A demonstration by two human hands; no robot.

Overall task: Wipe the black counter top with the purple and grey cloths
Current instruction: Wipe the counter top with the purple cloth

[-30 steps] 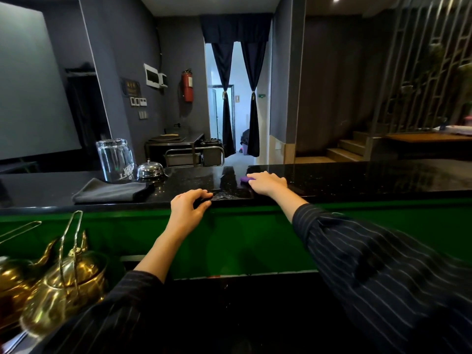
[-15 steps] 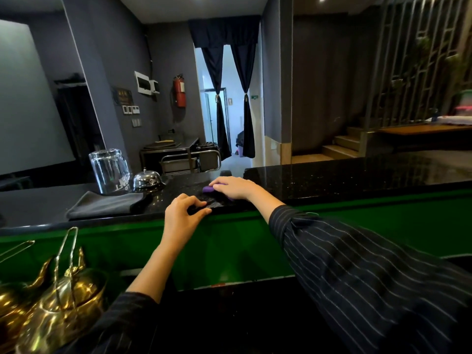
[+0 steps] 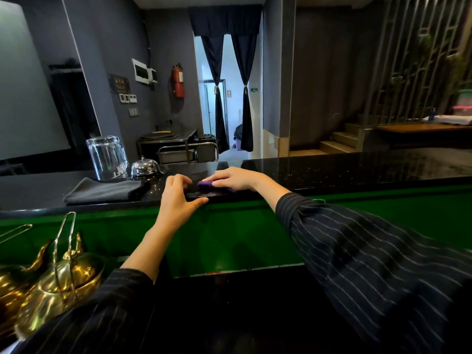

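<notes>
Purple cloth (image 3: 205,185) mostly hidden under flat fingers of right hand (image 3: 237,178); left hand (image 3: 176,200) grips counter top (image 3: 332,169).

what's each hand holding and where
Right hand presses flat on top of the purple cloth; left hand grips the front edge of the black counter top.
</notes>
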